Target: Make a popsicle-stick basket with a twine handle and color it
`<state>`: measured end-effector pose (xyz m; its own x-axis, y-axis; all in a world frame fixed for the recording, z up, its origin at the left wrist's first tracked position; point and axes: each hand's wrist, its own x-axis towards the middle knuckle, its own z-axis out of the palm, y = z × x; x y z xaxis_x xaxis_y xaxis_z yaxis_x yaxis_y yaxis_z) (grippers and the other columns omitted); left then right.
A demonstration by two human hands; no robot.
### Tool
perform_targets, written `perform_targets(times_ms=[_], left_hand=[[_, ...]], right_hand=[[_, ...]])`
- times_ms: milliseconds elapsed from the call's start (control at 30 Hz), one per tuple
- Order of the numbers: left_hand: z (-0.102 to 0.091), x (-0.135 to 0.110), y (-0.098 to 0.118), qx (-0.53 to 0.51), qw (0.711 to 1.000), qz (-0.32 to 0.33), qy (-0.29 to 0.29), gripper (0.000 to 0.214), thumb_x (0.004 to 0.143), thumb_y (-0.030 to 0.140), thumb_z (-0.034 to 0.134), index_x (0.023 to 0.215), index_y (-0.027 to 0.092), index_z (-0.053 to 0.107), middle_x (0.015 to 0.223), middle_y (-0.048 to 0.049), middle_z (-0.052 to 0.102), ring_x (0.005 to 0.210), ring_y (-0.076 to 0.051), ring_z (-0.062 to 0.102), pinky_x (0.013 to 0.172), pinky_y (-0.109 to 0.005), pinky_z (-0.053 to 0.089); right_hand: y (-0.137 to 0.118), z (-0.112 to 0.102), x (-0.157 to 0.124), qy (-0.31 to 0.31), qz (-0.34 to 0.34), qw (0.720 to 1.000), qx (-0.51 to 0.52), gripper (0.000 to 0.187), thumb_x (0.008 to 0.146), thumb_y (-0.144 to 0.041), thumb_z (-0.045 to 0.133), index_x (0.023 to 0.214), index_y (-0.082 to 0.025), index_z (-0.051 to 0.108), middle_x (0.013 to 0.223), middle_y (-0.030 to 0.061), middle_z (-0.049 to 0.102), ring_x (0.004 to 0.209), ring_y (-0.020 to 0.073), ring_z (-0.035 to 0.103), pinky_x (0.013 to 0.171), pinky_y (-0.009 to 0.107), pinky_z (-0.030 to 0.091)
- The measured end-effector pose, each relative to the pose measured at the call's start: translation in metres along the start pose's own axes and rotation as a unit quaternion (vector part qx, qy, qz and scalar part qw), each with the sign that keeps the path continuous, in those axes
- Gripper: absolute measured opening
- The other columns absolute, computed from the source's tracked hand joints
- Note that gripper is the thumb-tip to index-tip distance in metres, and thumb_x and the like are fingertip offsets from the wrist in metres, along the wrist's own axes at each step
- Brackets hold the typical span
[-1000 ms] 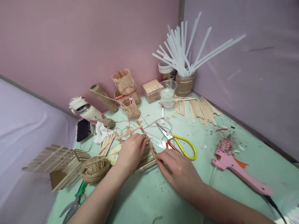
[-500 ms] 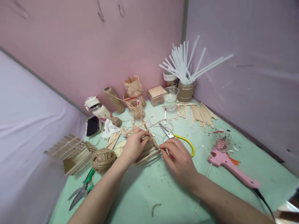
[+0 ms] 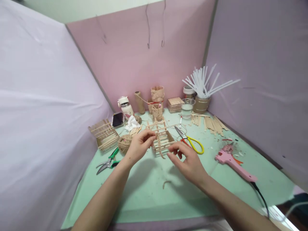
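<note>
A small frame of wooden craft sticks (image 3: 163, 140) is lifted a little above the green table (image 3: 149, 195). My left hand (image 3: 140, 144) pinches its left edge between thumb and fingers. My right hand (image 3: 185, 159) hovers just right of the frame, fingers curled and apart, touching or nearly touching its lower right corner. A short scrap of twine (image 3: 166, 183) lies on the table below the hands. A ball of jute twine (image 3: 124, 143) sits just left of my left hand.
Yellow-handled scissors (image 3: 191, 141) and a pink glue gun (image 3: 232, 159) lie to the right. Green pliers (image 3: 107, 162) and a stick-built box (image 3: 104, 134) are at the left. Loose craft sticks (image 3: 211, 124), a jar of white glue sticks (image 3: 201, 96), a plastic cup (image 3: 187, 108) and a phone (image 3: 117, 119) line the back.
The view has pulled back and up. The stick frame, earlier pressed on the table under both hands, is now raised in my left hand; my right hand has come off it.
</note>
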<state>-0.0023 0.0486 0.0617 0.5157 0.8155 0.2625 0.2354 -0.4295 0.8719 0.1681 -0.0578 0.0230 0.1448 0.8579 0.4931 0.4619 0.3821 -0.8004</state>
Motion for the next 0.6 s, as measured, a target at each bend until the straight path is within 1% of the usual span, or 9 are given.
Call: perform_targets(times_ms=[67,167,233,300,333,400,467,533,600], left_hand=[[-0.004,-0.016,-0.003,0.039,0.999,0.022,0.016,0.012,0.085,0.026,0.058,0.087,0.016,0.065,0.073,-0.0005,0.061,0.060,-0.010,0.054,0.057,-0.021,0.044],[-0.006,-0.037,-0.008,0.096,0.993,0.067,0.026,0.012,0.087,0.023,0.056,0.088,0.017,0.066,0.085,-0.0039,0.064,0.071,-0.012,0.058,0.066,-0.024,0.048],[-0.006,-0.048,-0.011,0.120,0.988,0.096,0.033,0.013,0.088,0.022,0.055,0.085,0.017,0.066,0.089,-0.0051,0.064,0.079,-0.014,0.059,0.071,-0.024,0.048],[-0.006,-0.058,-0.015,0.117,0.986,0.101,0.059,0.012,0.088,0.022,0.056,0.085,0.017,0.066,0.092,-0.0055,0.064,0.080,-0.014,0.060,0.072,-0.024,0.048],[-0.005,-0.062,-0.017,0.106,0.987,0.090,0.085,0.010,0.087,0.023,0.057,0.087,0.017,0.065,0.094,-0.0055,0.064,0.078,-0.013,0.060,0.070,-0.024,0.048],[-0.003,-0.069,-0.024,0.075,0.983,0.049,0.160,0.013,0.084,0.027,0.062,0.092,0.017,0.064,0.095,-0.0051,0.065,0.072,-0.012,0.059,0.067,-0.024,0.048],[0.001,-0.074,-0.031,0.046,0.977,0.004,0.209,0.017,0.082,0.031,0.065,0.089,0.016,0.065,0.088,-0.0045,0.067,0.070,-0.013,0.059,0.067,-0.025,0.048],[0.006,-0.078,-0.037,0.011,0.981,-0.026,0.194,0.019,0.081,0.034,0.065,0.084,0.016,0.068,0.084,-0.0052,0.070,0.075,-0.016,0.062,0.071,-0.027,0.048],[0.010,-0.081,-0.042,-0.052,0.985,-0.047,0.156,0.022,0.081,0.035,0.065,0.085,0.015,0.072,0.086,-0.0065,0.073,0.080,-0.018,0.064,0.075,-0.029,0.049]], right_hand=[[-0.005,0.007,0.004,0.008,0.036,0.999,0.023,0.013,0.088,-0.031,0.057,0.088,-0.019,0.063,0.088,0.0043,0.068,0.076,0.0150,0.061,0.066,0.027,0.048],[-0.009,0.024,0.011,-0.038,0.065,0.993,0.085,0.020,0.087,-0.035,0.057,0.095,-0.018,0.063,0.089,0.0045,0.068,0.080,0.0152,0.063,0.067,0.026,0.050],[-0.012,0.036,0.013,-0.056,0.058,0.989,0.125,0.021,0.085,-0.035,0.059,0.093,-0.017,0.064,0.088,0.0043,0.067,0.080,0.0150,0.063,0.067,0.026,0.051],[-0.014,0.048,0.013,-0.062,0.048,0.987,0.137,0.017,0.084,-0.033,0.060,0.088,-0.017,0.064,0.082,0.0028,0.066,0.074,0.0141,0.061,0.065,0.026,0.050],[-0.014,0.053,0.012,-0.056,0.045,0.988,0.138,0.016,0.083,-0.032,0.060,0.085,-0.017,0.064,0.078,0.0020,0.065,0.071,0.0137,0.060,0.064,0.025,0.049],[-0.013,0.062,0.011,-0.032,0.050,0.988,0.143,0.015,0.081,-0.032,0.061,0.080,-0.018,0.063,0.074,0.0011,0.064,0.066,0.0135,0.058,0.062,0.025,0.048],[-0.010,0.070,0.010,-0.005,0.066,0.985,0.160,0.016,0.080,-0.035,0.062,0.078,-0.019,0.062,0.074,0.0013,0.064,0.067,0.0143,0.058,0.062,0.026,0.048],[-0.005,0.077,0.009,0.011,0.079,0.981,0.180,0.017,0.079,-0.036,0.063,0.079,-0.019,0.062,0.076,0.0016,0.064,0.070,0.0155,0.059,0.064,0.027,0.048],[-0.001,0.083,0.007,0.013,0.083,0.979,0.187,0.017,0.078,-0.036,0.064,0.079,-0.020,0.063,0.078,0.0019,0.064,0.074,0.0163,0.059,0.066,0.027,0.048]])
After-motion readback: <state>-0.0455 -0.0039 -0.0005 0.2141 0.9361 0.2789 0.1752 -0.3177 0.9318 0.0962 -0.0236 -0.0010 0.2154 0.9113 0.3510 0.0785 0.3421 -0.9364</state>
